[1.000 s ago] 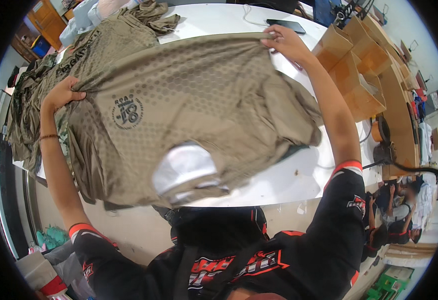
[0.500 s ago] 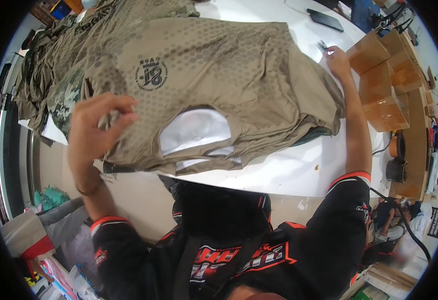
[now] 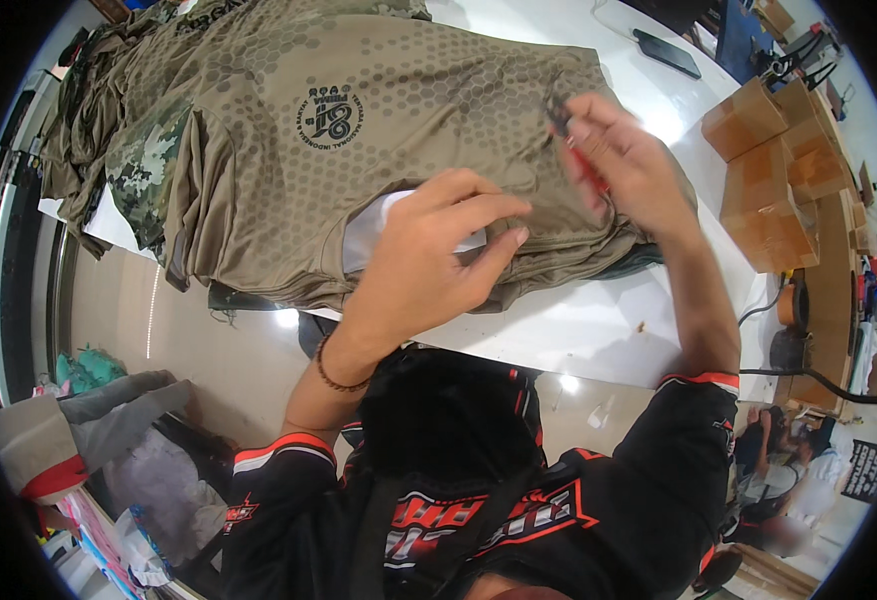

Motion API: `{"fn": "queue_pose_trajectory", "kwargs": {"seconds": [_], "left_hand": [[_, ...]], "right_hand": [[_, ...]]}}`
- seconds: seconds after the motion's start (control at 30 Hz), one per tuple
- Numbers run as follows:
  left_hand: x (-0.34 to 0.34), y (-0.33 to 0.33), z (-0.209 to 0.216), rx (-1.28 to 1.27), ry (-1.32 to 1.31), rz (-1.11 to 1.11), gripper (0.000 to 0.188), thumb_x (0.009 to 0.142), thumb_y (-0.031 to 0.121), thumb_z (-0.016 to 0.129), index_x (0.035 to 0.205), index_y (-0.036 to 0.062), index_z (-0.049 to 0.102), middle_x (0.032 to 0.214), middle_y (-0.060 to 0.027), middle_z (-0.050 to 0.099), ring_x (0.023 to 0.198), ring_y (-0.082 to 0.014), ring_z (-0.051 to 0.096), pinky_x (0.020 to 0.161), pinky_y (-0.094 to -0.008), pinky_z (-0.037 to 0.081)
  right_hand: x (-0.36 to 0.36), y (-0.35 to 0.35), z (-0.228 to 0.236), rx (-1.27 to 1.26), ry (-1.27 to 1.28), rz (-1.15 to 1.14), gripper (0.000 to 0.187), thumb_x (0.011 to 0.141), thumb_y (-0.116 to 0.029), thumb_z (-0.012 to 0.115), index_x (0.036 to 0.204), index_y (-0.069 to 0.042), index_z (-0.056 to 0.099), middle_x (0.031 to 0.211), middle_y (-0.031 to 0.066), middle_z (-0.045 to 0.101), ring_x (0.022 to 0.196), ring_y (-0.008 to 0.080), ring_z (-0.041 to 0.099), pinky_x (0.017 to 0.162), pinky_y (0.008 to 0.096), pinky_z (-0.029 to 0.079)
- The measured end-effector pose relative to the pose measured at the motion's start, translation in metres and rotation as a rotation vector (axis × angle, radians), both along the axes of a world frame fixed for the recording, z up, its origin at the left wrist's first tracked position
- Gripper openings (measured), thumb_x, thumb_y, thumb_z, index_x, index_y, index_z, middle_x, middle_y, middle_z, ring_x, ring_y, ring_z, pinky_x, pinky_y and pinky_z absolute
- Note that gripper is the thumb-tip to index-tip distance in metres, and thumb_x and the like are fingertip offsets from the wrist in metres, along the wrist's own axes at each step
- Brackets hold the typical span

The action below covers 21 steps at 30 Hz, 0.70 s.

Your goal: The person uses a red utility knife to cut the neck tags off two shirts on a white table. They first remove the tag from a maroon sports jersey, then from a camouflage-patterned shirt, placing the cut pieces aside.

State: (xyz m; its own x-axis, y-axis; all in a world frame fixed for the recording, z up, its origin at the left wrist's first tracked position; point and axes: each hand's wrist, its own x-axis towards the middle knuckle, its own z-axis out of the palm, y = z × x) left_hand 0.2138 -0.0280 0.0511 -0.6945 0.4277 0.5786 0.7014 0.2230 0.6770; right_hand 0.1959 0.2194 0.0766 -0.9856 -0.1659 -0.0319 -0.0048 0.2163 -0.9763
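A brown shirt (image 3: 258,170) with a hexagon pattern and a round dark print lies over the white table, its neck opening toward me. Above that opening is my left hand (image 3: 438,245), fingers bent and thumb apart, with nothing seen in it. My right hand (image 3: 626,165) is over the shirt's right part, closed on small red-handled thread snips (image 3: 586,172). Motion blurs the snips and the fingers around them. White material (image 3: 366,235) shows through the neck opening, partly hidden by my left hand.
More camouflage garments (image 3: 143,185) are piled at the left. A dark phone (image 3: 666,54) lies at the far right of the white table (image 3: 598,330). Cardboard boxes (image 3: 763,200) line the right side, with a tape roll (image 3: 794,300) below. Another person (image 3: 773,470) is at the lower right.
My left hand has moved right, from the shirt's left side to above the neck opening. My right hand has come left from the table's far right to above the shirt, bringing the snips along.
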Motion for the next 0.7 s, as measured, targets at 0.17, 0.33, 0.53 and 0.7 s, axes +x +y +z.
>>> {"fn": "queue_pose_trajectory", "kwargs": {"seconds": [0.17, 0.33, 0.53, 0.7], "left_hand": [[0.009, 0.011, -0.022, -0.038, -0.253, 0.034, 0.037, 0.073, 0.005, 0.087, 0.107, 0.0005, 0.074, 0.095, -0.0087, 0.07, 0.074, -0.0153, 0.068, 0.066, -0.0269, 0.054], [0.019, 0.011, -0.034, 0.039, -0.345, 0.085, 0.04, 0.07, 0.01, 0.091, 0.104, 0.0001, 0.073, 0.096, -0.0067, 0.069, 0.074, -0.0133, 0.067, 0.065, -0.0257, 0.055], [0.03, 0.013, -0.052, 0.046, -0.238, 0.143, 0.034, 0.069, 0.011, 0.091, 0.096, 0.0017, 0.074, 0.09, -0.0057, 0.069, 0.071, -0.0123, 0.065, 0.063, -0.0247, 0.054], [0.032, 0.018, -0.057, 0.052, -0.152, 0.175, 0.025, 0.076, 0.01, 0.087, 0.096, 0.004, 0.073, 0.09, -0.0058, 0.068, 0.065, -0.016, 0.067, 0.058, -0.028, 0.054]], "right_hand": [[0.022, -0.009, -0.033, -0.043, 0.055, 0.097, 0.021, 0.11, -0.018, 0.047, 0.12, -0.004, 0.059, 0.076, -0.001, 0.061, 0.058, 0.0034, 0.05, 0.052, 0.0188, 0.038], [0.026, -0.003, -0.052, 0.032, 0.198, 0.09, 0.035, 0.11, -0.027, 0.048, 0.115, 0.002, 0.068, 0.079, 0.0023, 0.061, 0.067, 0.0083, 0.049, 0.06, 0.0232, 0.039], [0.03, -0.006, -0.069, 0.223, 0.584, 0.082, 0.03, 0.103, -0.024, 0.062, 0.113, 0.003, 0.069, 0.083, 0.008, 0.058, 0.075, 0.0144, 0.053, 0.065, 0.0267, 0.043], [0.038, -0.008, -0.065, 0.263, 0.581, 0.068, 0.022, 0.096, -0.011, 0.072, 0.113, 0.003, 0.069, 0.084, 0.0079, 0.06, 0.074, 0.0139, 0.056, 0.065, 0.0261, 0.047]]}}
